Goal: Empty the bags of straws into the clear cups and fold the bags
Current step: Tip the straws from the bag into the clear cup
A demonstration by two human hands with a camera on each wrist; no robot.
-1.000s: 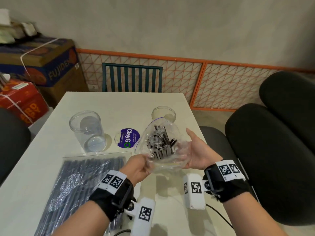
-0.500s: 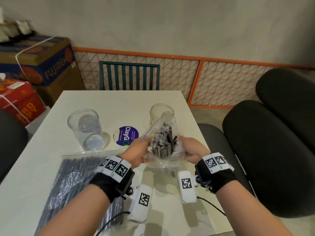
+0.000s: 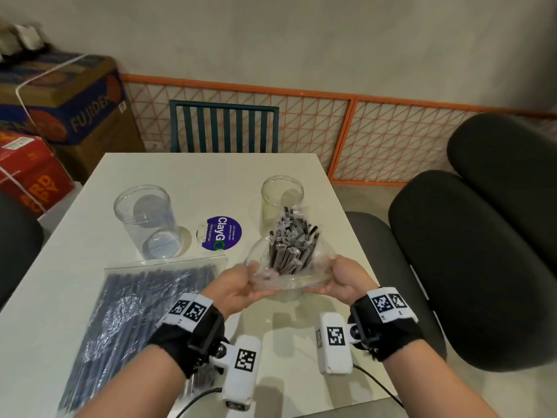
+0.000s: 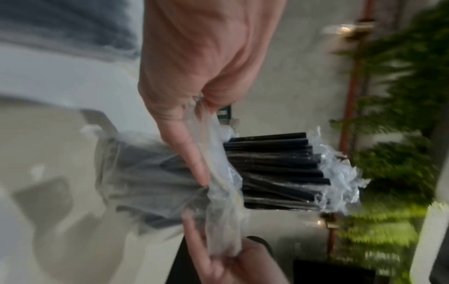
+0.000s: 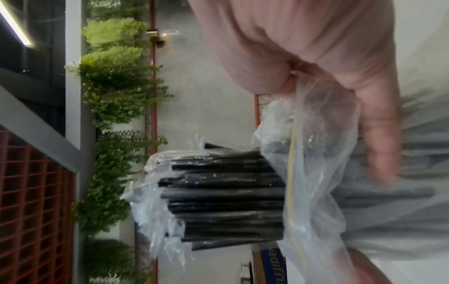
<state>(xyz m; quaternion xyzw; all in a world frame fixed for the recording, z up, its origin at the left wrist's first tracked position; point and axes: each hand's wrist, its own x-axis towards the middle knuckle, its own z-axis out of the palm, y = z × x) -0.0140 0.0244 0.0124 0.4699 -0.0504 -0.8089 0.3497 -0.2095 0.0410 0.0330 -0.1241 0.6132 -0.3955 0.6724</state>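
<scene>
Pinching a bag [image 3: 289,276] of black straws [image 3: 291,245], left hand [image 3: 238,286] and right hand [image 3: 346,279] grip its rim.
Two cups stand beyond: left cup [image 3: 147,221], right cup [image 3: 281,196]; a second bag [image 3: 135,300] of straws lies flat.

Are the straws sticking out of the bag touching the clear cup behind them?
Cannot tell. In the head view the straws overlap the clear cup, but depth is unclear; both wrist views leave the cup out.
</scene>
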